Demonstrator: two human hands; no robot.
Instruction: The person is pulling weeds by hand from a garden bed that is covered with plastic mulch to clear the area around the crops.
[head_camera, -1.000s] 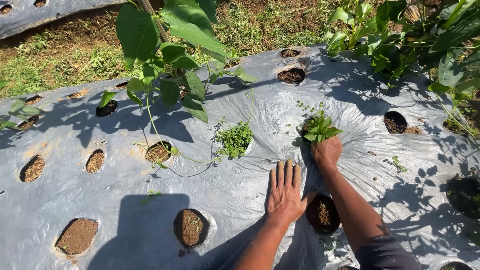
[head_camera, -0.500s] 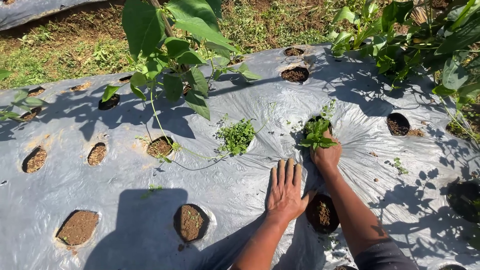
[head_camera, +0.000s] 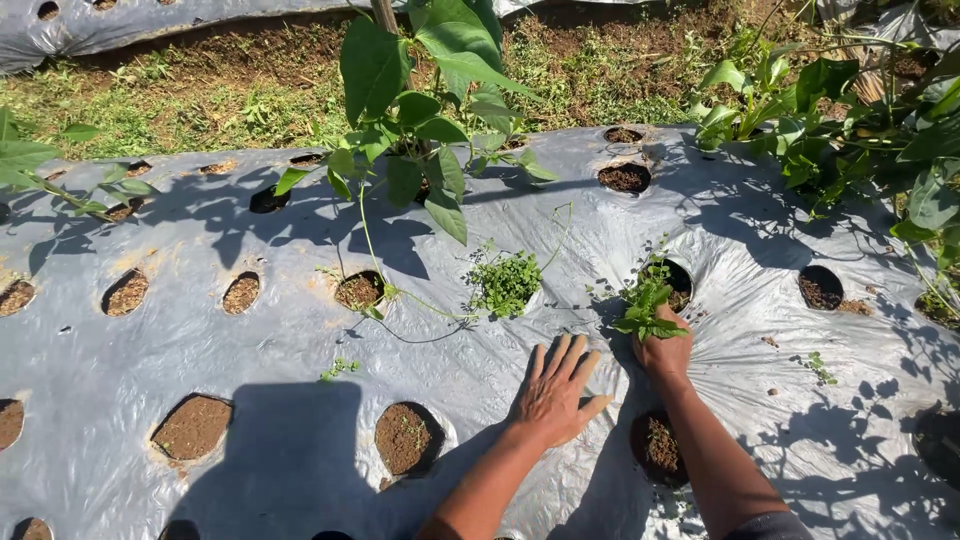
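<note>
From the head camera, the right hand (head_camera: 662, 352) is closed tight around a small green weed (head_camera: 645, 308) at a hole (head_camera: 677, 281) in the silver plastic sheet (head_camera: 250, 340). The left hand (head_camera: 553, 392) lies flat and open on the sheet just beside it, holding nothing. To pull well, I think it helps to grab low by the roots, pull straight up slowly, and keep the sheet pressed down so it does not tear.
</note>
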